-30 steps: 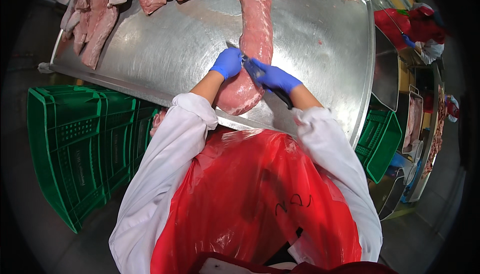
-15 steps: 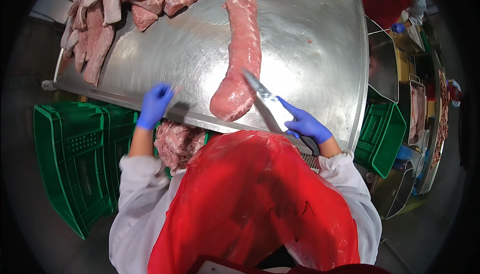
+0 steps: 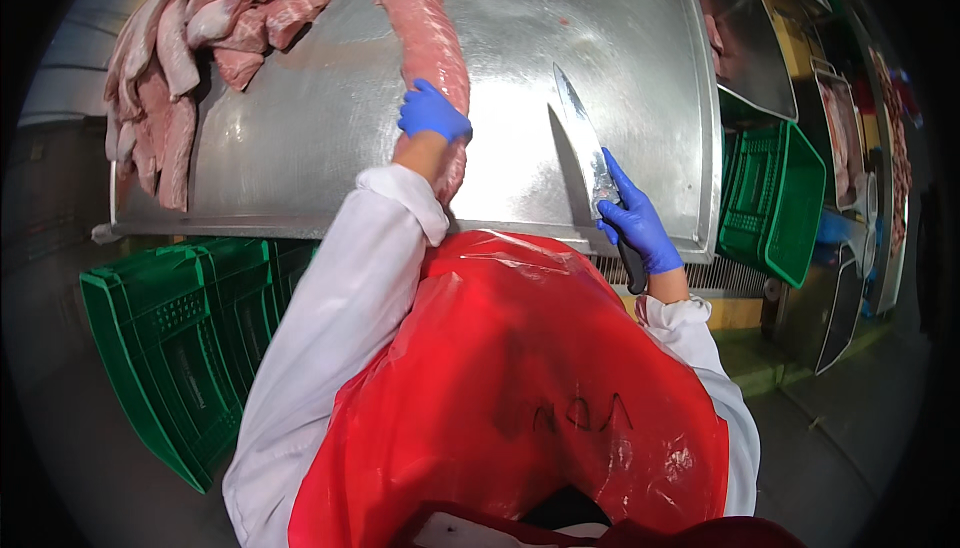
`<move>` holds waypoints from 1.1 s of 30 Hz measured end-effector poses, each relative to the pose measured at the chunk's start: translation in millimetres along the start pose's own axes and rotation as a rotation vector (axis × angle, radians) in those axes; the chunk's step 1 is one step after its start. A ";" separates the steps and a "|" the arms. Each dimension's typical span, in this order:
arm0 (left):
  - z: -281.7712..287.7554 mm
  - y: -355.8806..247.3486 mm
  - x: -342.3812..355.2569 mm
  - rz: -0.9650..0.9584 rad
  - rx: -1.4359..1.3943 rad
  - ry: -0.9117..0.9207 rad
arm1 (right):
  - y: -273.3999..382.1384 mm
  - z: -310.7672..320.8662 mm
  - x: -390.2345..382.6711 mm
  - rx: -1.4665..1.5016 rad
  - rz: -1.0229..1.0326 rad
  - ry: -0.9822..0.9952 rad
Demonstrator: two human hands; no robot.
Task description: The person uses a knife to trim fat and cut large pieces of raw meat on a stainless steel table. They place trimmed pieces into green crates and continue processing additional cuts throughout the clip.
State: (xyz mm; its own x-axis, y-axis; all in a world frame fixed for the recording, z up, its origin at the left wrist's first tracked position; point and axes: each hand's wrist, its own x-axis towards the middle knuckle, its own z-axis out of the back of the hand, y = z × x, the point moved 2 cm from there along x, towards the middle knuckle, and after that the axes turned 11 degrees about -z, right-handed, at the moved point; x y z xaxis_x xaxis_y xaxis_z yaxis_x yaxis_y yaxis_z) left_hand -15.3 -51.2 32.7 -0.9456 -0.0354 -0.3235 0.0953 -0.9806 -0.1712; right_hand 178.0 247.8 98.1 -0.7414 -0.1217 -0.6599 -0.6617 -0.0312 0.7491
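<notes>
A boneless pork loin (image 3: 425,28) lay lengthwise on the steel table (image 3: 540,8), between 11 and 12 o'clock from the centre of view. The left hand (image 3: 433,113), blue-gloved, was closed around its nearer half. At the loin's 4 o'clock, the right hand (image 3: 640,223) gripped a butcher's knife (image 3: 578,113) by its black handle, the blade pointing to 11 o'clock. Toward the loin's 9 o'clock, meat strips and chunks (image 3: 165,48) were heaped on the table. Between 7 and 8 o'clock stood a green plastic crate (image 3: 180,308), its contents impossible to make out. Past the table's right edge, a steel bin (image 3: 745,48) at 3 o'clock had pink meat inside; a metal tub (image 3: 840,138) slightly beyond 3 held pale pink slabs. Near 4 o'clock sat another green crate (image 3: 770,198), open-topped.
</notes>
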 end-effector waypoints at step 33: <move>-59.2 -242.8 16.6 -1.463 -0.034 -0.247 | -98.7 153.1 84.4 0.261 0.046 -0.575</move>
State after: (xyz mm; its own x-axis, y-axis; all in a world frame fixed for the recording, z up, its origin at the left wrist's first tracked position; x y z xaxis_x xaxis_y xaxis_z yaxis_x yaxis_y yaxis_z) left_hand -35.7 197.7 13.8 -0.2331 0.9209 0.3126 -0.9609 -0.1686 -0.2197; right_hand 163.6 392.4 -40.3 -0.6630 0.4377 -0.6073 -0.5794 0.2137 0.7865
